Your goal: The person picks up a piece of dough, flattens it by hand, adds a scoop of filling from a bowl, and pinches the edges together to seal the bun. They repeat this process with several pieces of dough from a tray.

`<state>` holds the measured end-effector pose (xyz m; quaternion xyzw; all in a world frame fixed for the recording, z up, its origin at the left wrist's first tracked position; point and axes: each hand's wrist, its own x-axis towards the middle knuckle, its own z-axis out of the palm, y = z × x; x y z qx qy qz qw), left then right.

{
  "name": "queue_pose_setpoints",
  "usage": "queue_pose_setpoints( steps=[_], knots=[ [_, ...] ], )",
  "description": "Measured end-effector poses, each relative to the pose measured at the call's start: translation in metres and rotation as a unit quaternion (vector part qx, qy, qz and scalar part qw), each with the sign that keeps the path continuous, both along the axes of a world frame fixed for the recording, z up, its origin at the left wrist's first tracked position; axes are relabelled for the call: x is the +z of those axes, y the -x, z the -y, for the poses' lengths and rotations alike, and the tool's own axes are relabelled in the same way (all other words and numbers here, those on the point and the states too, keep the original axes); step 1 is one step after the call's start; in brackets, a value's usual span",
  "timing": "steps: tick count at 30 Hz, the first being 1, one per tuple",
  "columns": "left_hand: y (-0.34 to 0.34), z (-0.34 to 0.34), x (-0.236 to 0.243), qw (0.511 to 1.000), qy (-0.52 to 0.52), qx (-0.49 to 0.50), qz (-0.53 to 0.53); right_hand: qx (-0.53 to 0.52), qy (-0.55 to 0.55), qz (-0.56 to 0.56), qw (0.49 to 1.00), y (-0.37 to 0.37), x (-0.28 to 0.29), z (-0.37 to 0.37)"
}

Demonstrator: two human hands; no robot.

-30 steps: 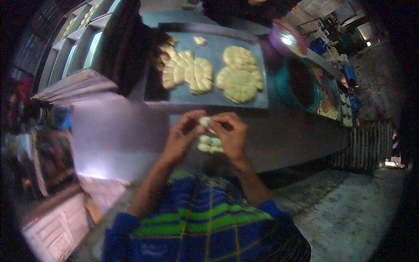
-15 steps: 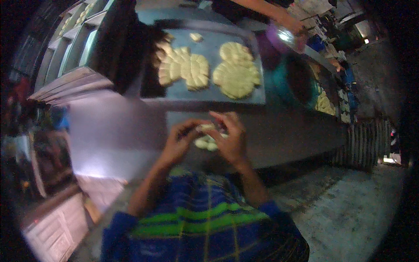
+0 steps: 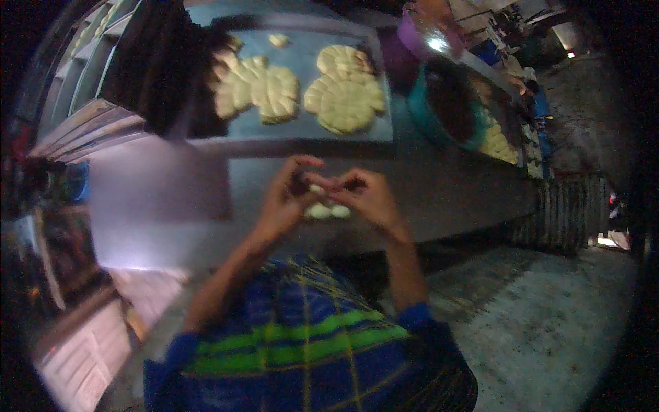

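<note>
My left hand [image 3: 285, 199] and my right hand [image 3: 369, 200] meet over the near part of the table. Their fingertips are pinched together around a small pale dough piece [image 3: 316, 189], mostly covered by the fingers. Just below them lie a few small, smooth pale dough balls [image 3: 328, 211] in a cluster. Beyond my hands is a metal baking tray [image 3: 302, 134]. It carries a turtle-like or animal-like dough shape [image 3: 257, 89] on the left and a rounded dough figure [image 3: 345, 99] on the right. A small dough lump [image 3: 279, 40] sits near the tray's far edge.
Right of the tray stand a teal tub [image 3: 420, 103] with a dark inside and a purple bowl [image 3: 419, 34]. Further right are yellowish dough pieces [image 3: 498, 144]. A tray rack [image 3: 89, 69] rises at the far left. The table [image 3: 161, 213] edge runs in front of me.
The view has shifted, so the tray and tubs sit further left and higher. My left fingers have lifted and straightened, while my right fingers have curled in. Another person's arm at the top has mostly left view.
</note>
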<state>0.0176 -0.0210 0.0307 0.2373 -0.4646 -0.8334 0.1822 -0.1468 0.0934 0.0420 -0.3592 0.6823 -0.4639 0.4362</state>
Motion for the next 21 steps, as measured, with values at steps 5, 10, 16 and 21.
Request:
queue_pose_setpoints(
  steps=[5,10,16,21],
  knots=[
    [0.012,-0.014,-0.024,0.989,-0.129,-0.014,-0.071,-0.063,0.025,0.049,0.997,-0.002,-0.021,-0.016],
    [-0.006,0.008,-0.059,0.964,0.261,0.018,0.042,0.004,-0.015,-0.253,0.967,0.022,-0.070,-0.036],
    [-0.036,0.019,-0.070,0.939,0.305,0.014,0.159,0.049,0.104,-0.406,0.906,0.017,-0.114,-0.054],
    [-0.042,0.002,-0.081,0.878,0.404,-0.040,0.254,0.039,0.028,-0.320,0.946,0.012,-0.105,-0.067]
  ],
)
